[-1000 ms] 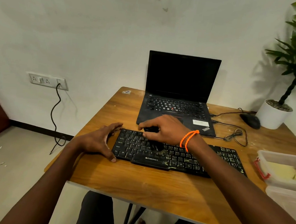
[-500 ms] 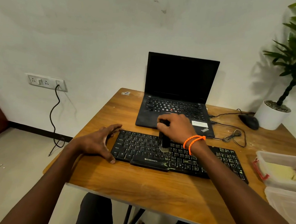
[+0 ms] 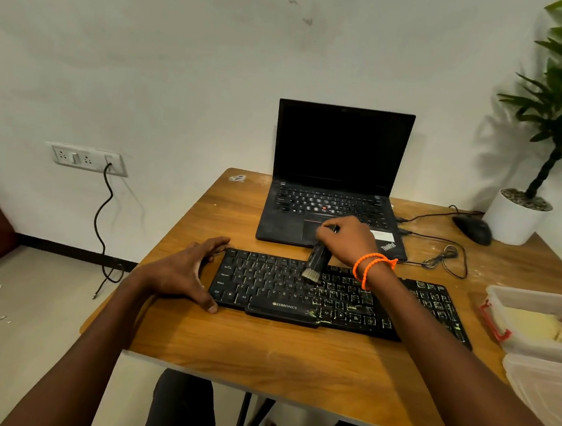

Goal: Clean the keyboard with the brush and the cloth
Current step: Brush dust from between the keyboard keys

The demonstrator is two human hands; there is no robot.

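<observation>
Currently the brush (image 3: 316,262) is gripped in the right hand (image 3: 347,240), bristles on the upper key rows of the keyboard (image 3: 337,295), which is braced on the desk (image 3: 276,353) by the flat, relaxed left hand (image 3: 183,272). Short strokes along the rows are advised.

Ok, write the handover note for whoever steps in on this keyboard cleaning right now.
Right hand grips the brush, bristles down on the upper key rows near the middle of the keyboard.
Left hand rests open against the keyboard's left end, steadying it on the table.
Done: brushing is under way; the left keys look cleaner.
Left: pale debris shows on the middle and right keys; brush those, then wipe. No cloth is clearly in view, so find it first.
</observation>
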